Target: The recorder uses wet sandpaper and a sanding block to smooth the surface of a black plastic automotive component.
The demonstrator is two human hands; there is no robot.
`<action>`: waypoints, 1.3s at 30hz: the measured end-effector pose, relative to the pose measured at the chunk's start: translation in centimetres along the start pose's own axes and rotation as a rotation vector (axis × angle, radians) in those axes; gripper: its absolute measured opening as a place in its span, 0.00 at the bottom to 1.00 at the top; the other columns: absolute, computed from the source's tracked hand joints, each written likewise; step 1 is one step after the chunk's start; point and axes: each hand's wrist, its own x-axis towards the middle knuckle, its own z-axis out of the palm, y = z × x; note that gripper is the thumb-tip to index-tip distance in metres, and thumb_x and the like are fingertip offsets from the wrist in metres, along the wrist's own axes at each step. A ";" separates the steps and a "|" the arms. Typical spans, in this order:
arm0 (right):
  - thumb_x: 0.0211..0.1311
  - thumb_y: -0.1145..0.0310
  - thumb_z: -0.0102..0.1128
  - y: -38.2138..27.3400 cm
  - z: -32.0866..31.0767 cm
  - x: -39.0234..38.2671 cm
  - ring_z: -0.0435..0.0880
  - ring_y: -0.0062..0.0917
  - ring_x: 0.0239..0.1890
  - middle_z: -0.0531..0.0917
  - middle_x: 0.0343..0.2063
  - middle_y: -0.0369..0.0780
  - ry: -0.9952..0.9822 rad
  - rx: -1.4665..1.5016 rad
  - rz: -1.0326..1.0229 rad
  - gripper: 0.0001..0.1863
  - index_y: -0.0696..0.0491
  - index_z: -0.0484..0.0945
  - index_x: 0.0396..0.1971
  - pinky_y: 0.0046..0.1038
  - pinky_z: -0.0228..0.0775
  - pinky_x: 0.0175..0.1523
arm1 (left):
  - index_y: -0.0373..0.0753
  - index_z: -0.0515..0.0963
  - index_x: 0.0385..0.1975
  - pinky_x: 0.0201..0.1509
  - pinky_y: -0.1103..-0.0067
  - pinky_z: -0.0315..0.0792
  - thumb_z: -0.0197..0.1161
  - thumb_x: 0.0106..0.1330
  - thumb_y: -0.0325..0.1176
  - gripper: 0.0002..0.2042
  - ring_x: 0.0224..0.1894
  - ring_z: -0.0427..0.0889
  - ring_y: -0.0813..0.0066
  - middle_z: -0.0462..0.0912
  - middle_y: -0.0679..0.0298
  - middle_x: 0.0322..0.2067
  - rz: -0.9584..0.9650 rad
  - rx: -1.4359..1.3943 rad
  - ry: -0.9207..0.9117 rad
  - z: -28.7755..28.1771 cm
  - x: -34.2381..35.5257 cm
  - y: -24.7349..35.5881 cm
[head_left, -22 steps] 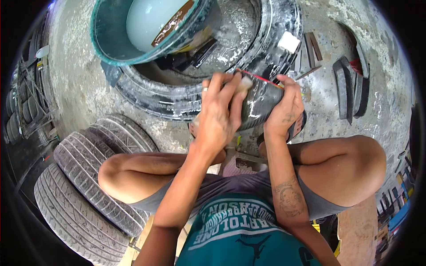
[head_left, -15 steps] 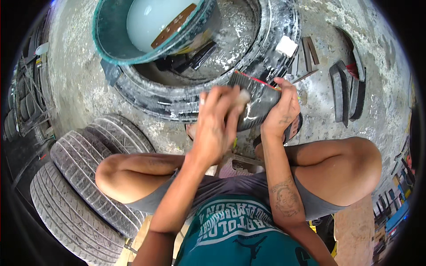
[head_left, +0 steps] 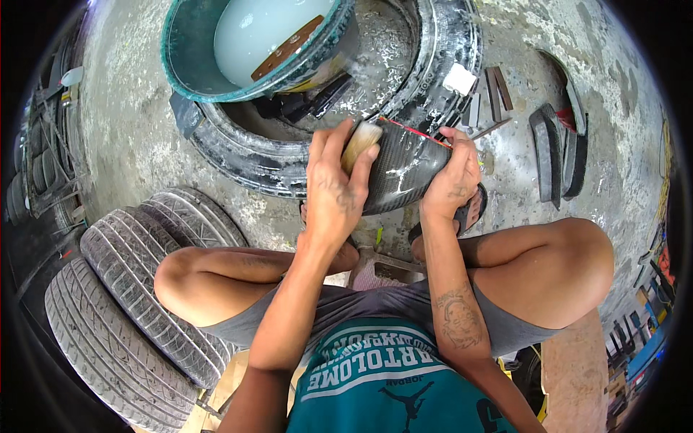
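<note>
My left hand (head_left: 333, 180) is closed around a small tan block (head_left: 361, 148) with a whitish end. It sits at the left edge of a curved black panel (head_left: 404, 169) that has a carbon-weave look and a red line along its far edge. Milky wet streaks mark the panel's surface. With its fingers at the far corner and the palm along the side, my right hand (head_left: 455, 173) grips the panel's right end. The panel is tilted over the near rim of a large tyre (head_left: 256, 169) lying flat, smeared with white residue.
A teal tub (head_left: 173, 61) of cloudy water with a brown perforated strip (head_left: 287, 47) inside stands on the tyre. A white block (head_left: 459, 79) rests on the tyre's right side. Dark strips (head_left: 498, 94) and curved black pieces (head_left: 547, 155) lie rightward. Treaded tyres (head_left: 119, 343) stand at left.
My left hand, blurred before, has drawn the tan block leftward from the panel's middle to its left edge. My right hand still grips the panel. The whole view has shifted slightly.
</note>
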 end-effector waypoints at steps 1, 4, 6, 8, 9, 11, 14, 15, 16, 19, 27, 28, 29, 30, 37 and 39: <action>0.75 0.67 0.52 0.0 0.0 -0.1 0.81 0.29 0.45 0.88 0.39 0.40 -0.001 0.030 0.007 0.16 0.61 0.87 0.35 0.30 0.70 0.57 | 0.25 0.81 0.56 0.57 0.61 0.76 0.70 0.70 0.28 0.18 0.49 0.82 0.45 0.80 0.44 0.49 -0.105 -0.037 -0.015 -0.4 -0.6 0.7; 0.75 0.67 0.52 -0.1 0.0 0.0 0.81 0.29 0.45 0.88 0.39 0.40 -0.008 0.037 -0.028 0.16 0.60 0.87 0.35 0.30 0.70 0.57 | 0.27 0.83 0.57 0.56 0.67 0.78 0.75 0.66 0.29 0.21 0.49 0.85 0.52 0.83 0.47 0.48 -0.047 0.079 -0.014 -0.3 -0.6 1.8; 0.75 0.67 0.52 -0.3 0.0 -0.2 0.81 0.29 0.45 0.88 0.39 0.40 -0.005 0.024 -0.013 0.16 0.60 0.87 0.35 0.30 0.70 0.57 | 0.25 0.82 0.56 0.56 0.66 0.78 0.74 0.67 0.28 0.20 0.49 0.85 0.51 0.82 0.47 0.48 -0.005 0.113 -0.012 0.1 -0.6 2.3; 0.76 0.67 0.52 -0.4 0.2 0.1 0.82 0.30 0.45 0.88 0.39 0.40 0.001 0.011 0.001 0.16 0.60 0.87 0.35 0.31 0.71 0.57 | 0.25 0.81 0.54 0.55 0.65 0.78 0.73 0.67 0.27 0.19 0.48 0.84 0.49 0.80 0.47 0.48 -0.005 0.102 -0.020 0.9 -0.8 3.1; 0.76 0.67 0.53 -0.4 0.2 0.0 0.82 0.30 0.45 0.88 0.38 0.40 -0.005 0.018 -0.003 0.16 0.60 0.87 0.35 0.31 0.71 0.57 | 0.25 0.80 0.52 0.53 0.64 0.78 0.72 0.67 0.26 0.17 0.47 0.83 0.47 0.78 0.46 0.47 0.065 0.137 -0.009 1.6 -0.2 3.3; 0.76 0.67 0.53 -0.5 0.2 -0.2 0.82 0.31 0.46 0.88 0.38 0.41 -0.009 0.031 -0.002 0.15 0.59 0.87 0.34 0.32 0.71 0.57 | 0.23 0.75 0.51 0.50 0.56 0.77 0.68 0.66 0.22 0.16 0.46 0.80 0.37 0.74 0.42 0.46 0.065 0.101 -0.052 2.1 0.9 3.6; 0.75 0.68 0.54 -0.4 -0.3 0.0 0.82 0.31 0.46 0.88 0.39 0.41 -0.015 0.012 -0.008 0.15 0.59 0.87 0.34 0.32 0.72 0.57 | 0.23 0.75 0.49 0.49 0.55 0.76 0.68 0.65 0.20 0.15 0.44 0.80 0.36 0.74 0.41 0.46 0.057 0.097 -0.077 2.3 0.2 3.8; 0.75 0.68 0.54 -0.5 -0.3 -0.3 0.83 0.31 0.46 0.89 0.39 0.41 -0.019 -0.003 -0.021 0.14 0.59 0.86 0.34 0.32 0.72 0.57 | 0.23 0.76 0.49 0.48 0.55 0.75 0.68 0.65 0.20 0.15 0.44 0.79 0.35 0.74 0.40 0.46 0.037 0.091 -0.082 2.0 0.1 3.8; 0.75 0.68 0.55 -0.6 -0.2 -0.4 0.83 0.32 0.46 0.89 0.39 0.41 -0.024 -0.019 -0.034 0.14 0.59 0.86 0.34 0.32 0.72 0.57 | 0.23 0.76 0.49 0.48 0.55 0.75 0.68 0.65 0.20 0.15 0.44 0.79 0.35 0.74 0.40 0.46 0.041 0.097 -0.079 2.4 0.8 3.7; 0.75 0.67 0.56 -1.2 -0.1 0.0 0.83 0.33 0.46 0.89 0.38 0.42 -0.017 -0.016 -0.040 0.14 0.59 0.87 0.35 0.33 0.72 0.57 | 0.25 0.76 0.46 0.48 0.56 0.76 0.68 0.63 0.18 0.13 0.43 0.79 0.37 0.74 0.42 0.43 0.158 0.149 -0.001 4.2 3.3 3.9; 0.76 0.67 0.54 -1.7 0.0 -0.3 0.82 0.30 0.46 0.87 0.38 0.41 -0.042 -0.060 0.010 0.15 0.61 0.86 0.36 0.30 0.71 0.58 | 0.26 0.80 0.45 0.46 0.66 0.75 0.72 0.67 0.28 0.14 0.42 0.82 0.50 0.79 0.47 0.41 0.142 0.105 -0.002 3.7 3.7 2.6; 0.77 0.67 0.51 -1.7 0.2 -0.1 0.82 0.28 0.45 0.86 0.39 0.41 -0.039 -0.034 -0.022 0.17 0.62 0.86 0.37 0.28 0.71 0.58 | 0.26 0.80 0.45 0.46 0.66 0.75 0.72 0.67 0.28 0.14 0.42 0.82 0.50 0.79 0.47 0.41 0.141 0.109 0.008 3.8 4.4 1.3; 0.76 0.67 0.51 -1.7 0.4 -0.2 0.82 0.27 0.45 0.87 0.39 0.40 -0.043 -0.041 -0.025 0.17 0.63 0.86 0.37 0.28 0.70 0.58 | 0.26 0.82 0.45 0.46 0.68 0.75 0.73 0.67 0.31 0.15 0.41 0.82 0.55 0.81 0.48 0.41 0.080 0.110 0.078 3.3 4.9 -0.1; 0.76 0.67 0.51 -1.5 0.4 -0.2 0.82 0.27 0.45 0.87 0.39 0.40 -0.050 -0.034 -0.031 0.17 0.63 0.86 0.37 0.28 0.70 0.58 | 0.26 0.83 0.46 0.45 0.69 0.75 0.75 0.67 0.33 0.16 0.40 0.82 0.59 0.83 0.49 0.41 0.022 0.108 0.148 2.8 5.4 -0.9; 0.75 0.66 0.57 -0.7 0.0 0.4 0.82 0.31 0.47 0.88 0.38 0.41 -0.021 0.052 0.007 0.15 0.59 0.87 0.34 0.32 0.71 0.57 | 0.21 0.82 0.46 0.48 0.61 0.76 0.70 0.69 0.27 0.14 0.43 0.82 0.47 0.79 0.44 0.41 0.031 0.032 -0.051 2.9 3.4 2.3; 0.75 0.66 0.56 -1.1 0.0 -0.3 0.82 0.32 0.47 0.88 0.38 0.41 -0.021 0.023 0.018 0.15 0.60 0.87 0.34 0.32 0.71 0.57 | 0.21 0.82 0.46 0.48 0.60 0.76 0.69 0.70 0.27 0.13 0.42 0.82 0.45 0.78 0.43 0.41 0.049 0.053 -0.059 3.2 2.6 2.5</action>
